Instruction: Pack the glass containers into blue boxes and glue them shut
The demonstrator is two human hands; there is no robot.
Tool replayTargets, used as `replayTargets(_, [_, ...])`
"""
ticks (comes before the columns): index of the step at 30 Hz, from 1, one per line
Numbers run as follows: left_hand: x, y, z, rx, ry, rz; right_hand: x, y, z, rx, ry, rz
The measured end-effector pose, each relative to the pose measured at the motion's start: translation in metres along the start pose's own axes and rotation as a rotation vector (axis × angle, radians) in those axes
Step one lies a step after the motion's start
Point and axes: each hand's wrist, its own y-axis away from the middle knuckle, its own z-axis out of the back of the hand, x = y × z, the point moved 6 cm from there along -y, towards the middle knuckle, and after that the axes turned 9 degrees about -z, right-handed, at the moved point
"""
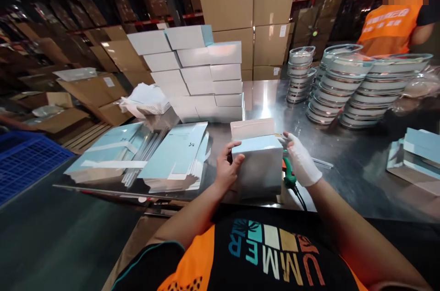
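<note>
A small carton [257,167] with a pale blue top and greyish-white front stands upright on the metal table in front of me, its back flap [252,129] raised. My left hand [228,162], bare, grips its left side, the thumb on the front near the top edge. On the right side, my right hand [300,158], in a white glove with bare fingertips, has its fingertips at the top corner by a side flap. Between that hand and the carton lies a green-handled tool [289,174] with a black cord, partly hidden.
Flat pale blue cartons [175,151] and strapped bundles [110,144] lie left. Behind rises a stack of white boxes [195,75]. Stacked round clear-lidded containers [337,85] stand right, near another carton [417,158]. A co-worker in an orange vest [388,27] stands beyond; a blue crate [30,158] is far left.
</note>
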Motion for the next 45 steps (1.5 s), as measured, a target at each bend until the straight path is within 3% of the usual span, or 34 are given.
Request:
replayTargets(3, [0.003, 0.003, -0.002, 0.036, 0.009, -0.002, 0.019, -0.001, -0.031, 0.134, -0.046, 0.035])
replayTargets(5, [0.006, 0.004, -0.001, 0.056, 0.018, 0.000, 0.025, -0.001, -0.038, 0.187, -0.048, 0.056])
replayTargets(9, [0.011, 0.000, 0.007, 0.013, 0.085, -0.073, 0.024, 0.004, -0.030, 0.302, 0.008, 0.171])
replayTargets(12, [0.006, -0.005, 0.013, -0.022, 0.228, -0.181, 0.020, 0.013, -0.018, 0.334, 0.125, 0.350])
replayTargets(18, [-0.022, -0.016, 0.010, 0.372, 0.104, -0.386, 0.026, 0.039, -0.018, 0.463, 0.154, 0.651])
replayTargets(24, [-0.038, -0.023, 0.010, 0.530, 0.101, -0.388, 0.038, 0.045, -0.022, 0.460, 0.132, 0.694])
replayTargets(27, [-0.042, -0.020, 0.006, 0.575, 0.084, -0.366, 0.026, 0.046, -0.019, 0.422, 0.114, 0.664])
replayTargets(30, [-0.028, -0.012, 0.006, 0.534, 0.071, -0.293, -0.012, 0.037, -0.015, 0.264, 0.164, 0.444])
replayTargets(33, [0.012, -0.005, 0.020, 0.229, 0.144, -0.103, -0.049, 0.024, -0.016, 0.187, 0.150, 0.209])
replayTargets(35, [0.047, 0.008, 0.024, 0.091, 0.220, 0.113, -0.058, 0.016, -0.012, 0.121, 0.057, 0.081])
replayTargets(38, [0.085, 0.038, 0.008, 0.078, 0.356, 0.496, -0.047, 0.005, -0.001, -0.022, -0.127, -0.046])
replayTargets(40, [0.088, 0.053, -0.017, 0.177, 0.482, 0.640, -0.033, -0.002, 0.003, -0.082, -0.225, -0.073])
replayTargets(42, [0.078, 0.052, -0.039, 0.206, 0.593, 0.666, -0.022, -0.009, 0.002, -0.106, -0.288, -0.073])
replayTargets(45, [0.057, 0.013, -0.056, 0.083, 0.663, 0.628, -0.005, -0.017, -0.002, -0.023, -0.342, 0.024])
